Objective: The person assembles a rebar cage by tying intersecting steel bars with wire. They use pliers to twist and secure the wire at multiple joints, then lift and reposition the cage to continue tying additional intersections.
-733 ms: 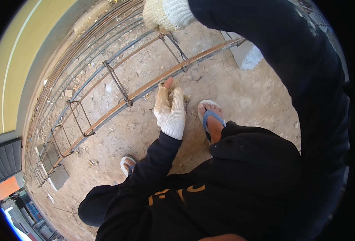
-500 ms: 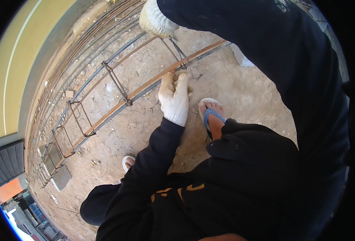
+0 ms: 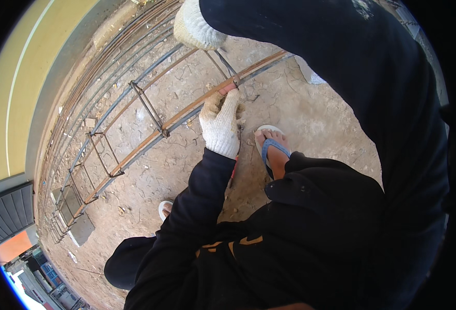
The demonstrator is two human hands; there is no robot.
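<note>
Head view: my curled left fingers, grasp unclear, as in my right hand, seemingly work the rebar joint; steadiness needed next.

Count two gloved hands by one steel-bar cage, two flip-flops on its near side, one dark ribbed panel left of it.
</note>
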